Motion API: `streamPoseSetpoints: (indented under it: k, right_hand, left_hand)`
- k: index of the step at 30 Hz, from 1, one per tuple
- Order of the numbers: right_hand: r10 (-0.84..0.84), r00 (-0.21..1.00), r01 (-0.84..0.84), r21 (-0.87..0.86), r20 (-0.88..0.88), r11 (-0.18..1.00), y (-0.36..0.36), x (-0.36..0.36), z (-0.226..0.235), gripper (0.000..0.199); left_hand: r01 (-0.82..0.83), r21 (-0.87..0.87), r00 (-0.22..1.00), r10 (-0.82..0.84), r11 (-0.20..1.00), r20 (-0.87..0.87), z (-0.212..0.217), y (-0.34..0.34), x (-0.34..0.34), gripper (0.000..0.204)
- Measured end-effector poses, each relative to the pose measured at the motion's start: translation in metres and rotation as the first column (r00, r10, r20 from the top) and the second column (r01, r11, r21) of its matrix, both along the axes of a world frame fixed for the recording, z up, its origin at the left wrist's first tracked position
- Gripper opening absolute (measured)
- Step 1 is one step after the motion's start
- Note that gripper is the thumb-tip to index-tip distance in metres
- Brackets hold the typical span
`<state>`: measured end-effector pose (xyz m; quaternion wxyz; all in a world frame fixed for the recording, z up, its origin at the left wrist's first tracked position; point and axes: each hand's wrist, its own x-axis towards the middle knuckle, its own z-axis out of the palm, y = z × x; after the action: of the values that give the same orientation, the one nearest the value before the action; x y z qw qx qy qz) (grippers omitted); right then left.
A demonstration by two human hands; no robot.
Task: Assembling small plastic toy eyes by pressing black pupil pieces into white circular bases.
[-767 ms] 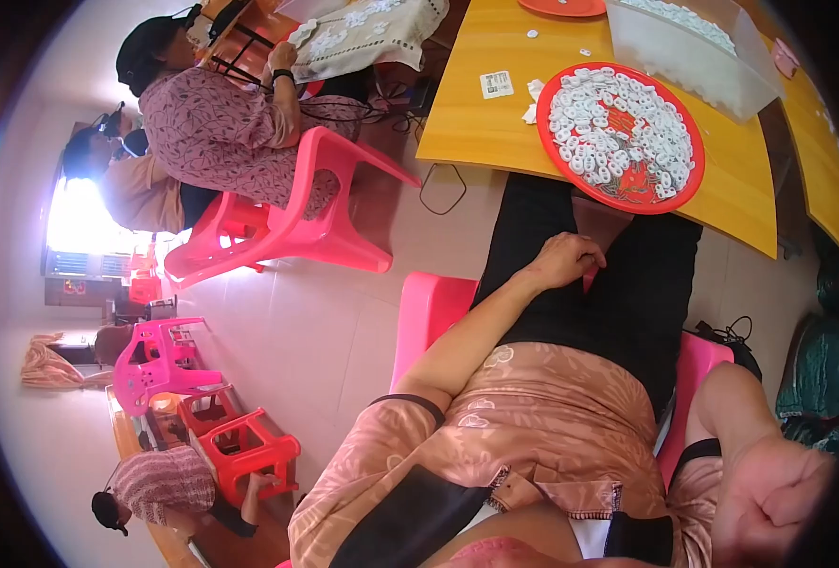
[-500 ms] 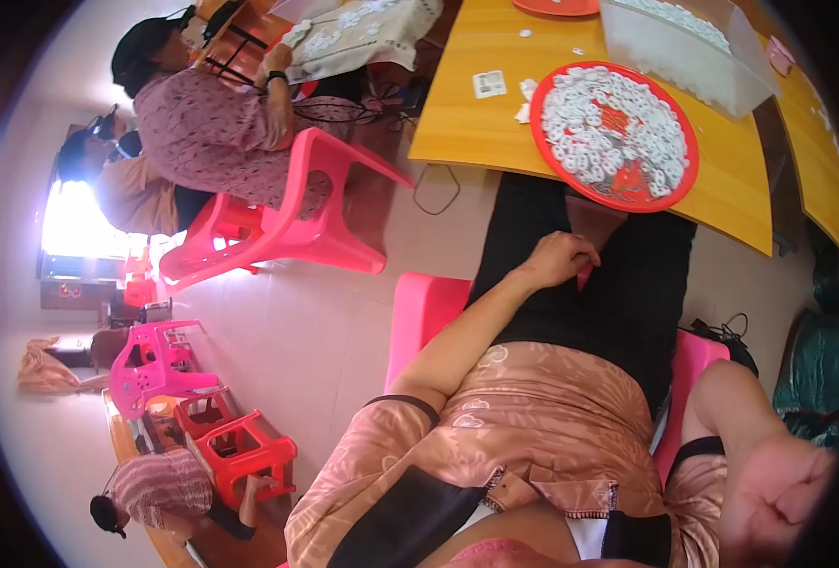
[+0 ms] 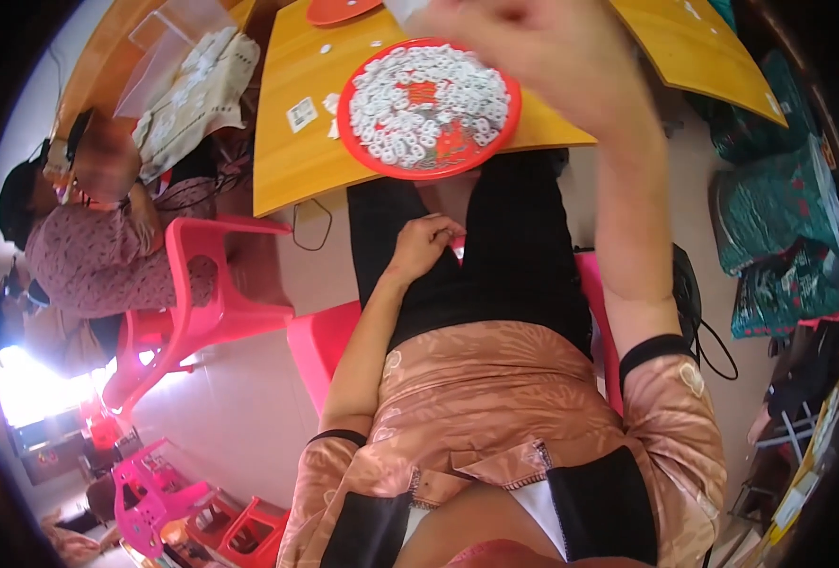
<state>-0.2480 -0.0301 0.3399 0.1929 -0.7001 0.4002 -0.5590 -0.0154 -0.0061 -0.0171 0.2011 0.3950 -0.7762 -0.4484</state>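
Note:
My left hand (image 3: 427, 244) rests on my lap, on the black trousers (image 3: 391, 312), with its fingers loosely bent and nothing visible in it. My right hand (image 3: 542, 47) is raised over the table at the top edge, smeared by motion, so its fingers cannot be made out. Below and left of it stands a round red tray (image 3: 346, 133) at the table's near edge. Many small white ring-like pieces (image 3: 391, 90) fill the tray, with bits of its patterned bottom showing. Part of a pale, see-through thing shows beside the right hand, mostly hidden.
The yellow table (image 3: 287, 170) carries a small white paper label (image 3: 301, 115) and an orange-red plate (image 3: 339, 9). At left a person in a patterned top (image 3: 97, 256) sits on a pink chair (image 3: 183, 284). Green bags (image 3: 769, 208) stand on the right floor.
My right hand has gone from low beside my body up over the table. The view has turned, so table and tray appear further left. My left hand stays on my lap.

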Motion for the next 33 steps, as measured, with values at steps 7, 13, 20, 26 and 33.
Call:
streamPoseSetpoints:
  k: [7, 13, 20, 26, 33]
  right_hand:
    - [-0.092, 0.777, 0.235, 0.151, -0.623, 0.960, -0.076, -0.018, -0.134, 0.021]
    - [0.005, 0.783, 0.211, 0.273, -0.622, 0.938, -0.096, -0.004, -0.191, 0.019]
    - [-0.007, 0.784, 0.216, 0.262, -0.621, 0.941, -0.103, 0.005, -0.218, 0.017]
    - [-0.101, 0.770, 0.282, 0.194, -0.630, 0.940, -0.109, 0.006, -0.221, 0.019]
    - [-0.066, 0.890, 0.127, 0.106, -0.451, 0.986, -0.087, 0.023, -0.166, 0.021]
  left_hand:
    - [0.029, 0.013, 1.000, -0.029, 0.999, 0.008, 0.004, 0.002, -0.010, 0.019]
    - [0.015, 0.054, 1.000, -0.016, 0.998, 0.013, 0.002, 0.002, -0.005, 0.019]
    - [0.026, 0.022, 1.000, -0.026, 0.999, 0.017, -0.002, -0.002, -0.004, 0.021]
    - [0.018, 0.004, 1.000, -0.018, 1.000, 0.024, 0.003, 0.000, -0.005, 0.021]
    - [0.021, 0.413, 0.967, 0.087, 0.910, -0.241, 0.027, 0.006, 0.005, 0.018]
